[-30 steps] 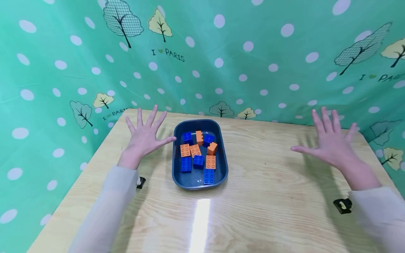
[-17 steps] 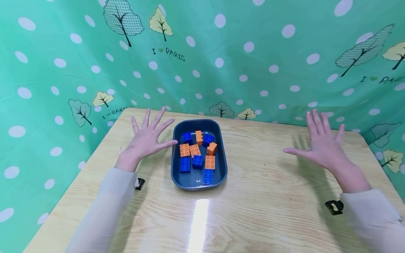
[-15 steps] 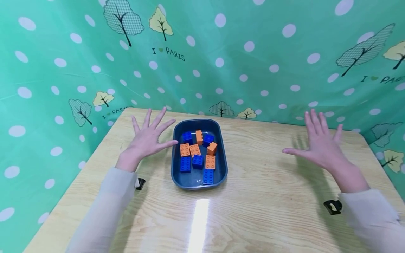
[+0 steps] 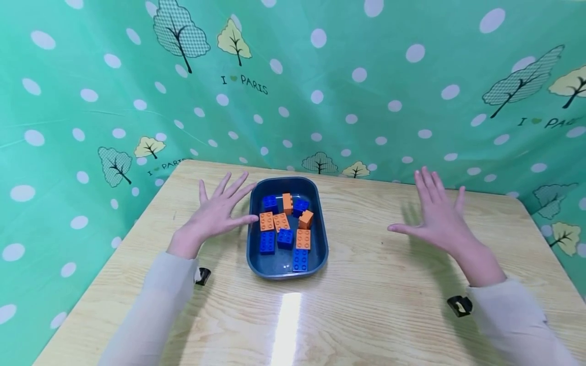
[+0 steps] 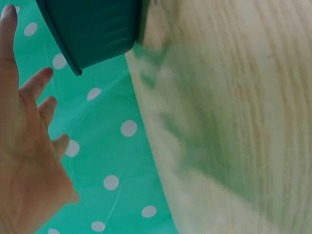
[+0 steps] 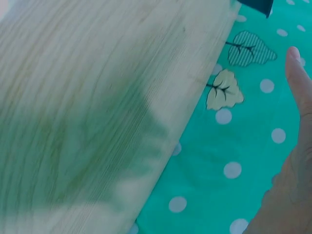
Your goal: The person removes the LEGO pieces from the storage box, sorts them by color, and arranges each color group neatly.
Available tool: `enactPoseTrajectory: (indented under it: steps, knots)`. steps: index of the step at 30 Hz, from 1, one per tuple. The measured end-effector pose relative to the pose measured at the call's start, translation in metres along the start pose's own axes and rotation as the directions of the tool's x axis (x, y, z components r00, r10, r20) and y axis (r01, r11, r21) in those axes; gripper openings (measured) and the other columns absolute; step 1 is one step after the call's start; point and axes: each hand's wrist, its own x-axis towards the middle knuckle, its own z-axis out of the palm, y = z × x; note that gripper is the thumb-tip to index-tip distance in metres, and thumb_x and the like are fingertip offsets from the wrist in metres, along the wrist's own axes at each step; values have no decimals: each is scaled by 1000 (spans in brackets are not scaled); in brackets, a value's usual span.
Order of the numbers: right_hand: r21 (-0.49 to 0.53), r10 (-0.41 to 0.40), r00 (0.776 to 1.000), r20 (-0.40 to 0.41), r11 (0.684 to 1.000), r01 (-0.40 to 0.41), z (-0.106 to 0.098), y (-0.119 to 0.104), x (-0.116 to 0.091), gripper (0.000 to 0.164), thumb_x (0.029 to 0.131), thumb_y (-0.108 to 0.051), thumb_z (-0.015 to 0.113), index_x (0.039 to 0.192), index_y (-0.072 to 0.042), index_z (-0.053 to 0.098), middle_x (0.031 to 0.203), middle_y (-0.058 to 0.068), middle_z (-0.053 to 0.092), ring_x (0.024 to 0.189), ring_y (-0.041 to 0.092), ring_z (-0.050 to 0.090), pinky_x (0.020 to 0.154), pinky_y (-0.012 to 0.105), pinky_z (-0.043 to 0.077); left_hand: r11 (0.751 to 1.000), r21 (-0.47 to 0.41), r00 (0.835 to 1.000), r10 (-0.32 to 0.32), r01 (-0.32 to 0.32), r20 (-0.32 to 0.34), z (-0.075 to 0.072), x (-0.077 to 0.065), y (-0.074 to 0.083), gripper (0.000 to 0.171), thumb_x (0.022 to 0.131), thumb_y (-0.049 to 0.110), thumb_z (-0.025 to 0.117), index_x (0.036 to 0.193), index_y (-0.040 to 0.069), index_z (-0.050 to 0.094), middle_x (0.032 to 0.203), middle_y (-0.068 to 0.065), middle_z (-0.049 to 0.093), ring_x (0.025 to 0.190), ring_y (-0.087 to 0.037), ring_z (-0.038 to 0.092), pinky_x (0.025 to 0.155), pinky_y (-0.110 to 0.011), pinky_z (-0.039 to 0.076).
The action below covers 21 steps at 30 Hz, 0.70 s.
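Note:
In the head view, a dark blue tray [image 4: 270,268] with rounded corners holds several toy bricks. Some are orange, such as the building brick [image 4: 303,239] at its right side, and some are blue, such as the building brick [image 4: 300,260] near its front. My left hand [image 4: 212,216] hovers at the tray's left with fingers spread, its thumb tip overlapping the rim; whether it touches cannot be told. In the left wrist view the tray's outer wall [image 5: 97,29] shows beyond the hand. Well to the right of the tray, my right hand [image 4: 441,221] hangs with straight fingers, holding nothing.
A light wood table [image 4: 366,305] lies beneath both hands, with a bright light reflection in front of the tray. Behind and to the left hangs a green dotted cloth [image 4: 316,66] with printed trees. Black wrist devices [image 4: 460,306] sit by both sleeves.
My right hand has moved left toward the tray. My left hand has shifted slightly right and nearer the tray's rim. The tray and bricks stay in place; the head view has tilted a little.

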Motion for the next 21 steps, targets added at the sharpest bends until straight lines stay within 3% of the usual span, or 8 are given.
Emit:
enactPoseTrajectory:
  steps: [14, 17, 21]
  knots:
    - [88, -86, 996, 5, 993, 85, 15, -49, 8, 139, 69, -73, 75, 160, -9, -8, 168, 8, -11, 157, 34, -4, 115, 72, -17, 996, -73, 998, 57, -55, 30, 17, -6, 0, 95, 85, 69, 61, 161, 28, 20, 170, 2, 8, 157, -36, 5, 113, -76, -14]
    - [133, -114, 993, -3, 985, 113, 17, -61, 9, 141, 68, -72, 76, 159, -4, -8, 168, 11, -11, 157, 36, -2, 122, 66, -10, 992, -107, 997, 67, -63, 41, 18, -7, -2, 95, 86, 66, 63, 160, 25, 21, 170, 2, 11, 156, -36, 7, 116, -75, -12]
    - [190, -130, 992, -1, 973, 128, 18, -76, 14, 144, 66, -72, 78, 158, -7, -12, 167, 8, -14, 157, 34, -2, 127, 57, 4, 987, -148, 995, 78, -68, 62, 17, -6, -3, 96, 86, 65, 63, 161, 25, 19, 170, 3, 11, 157, -36, 6, 117, -73, -9]
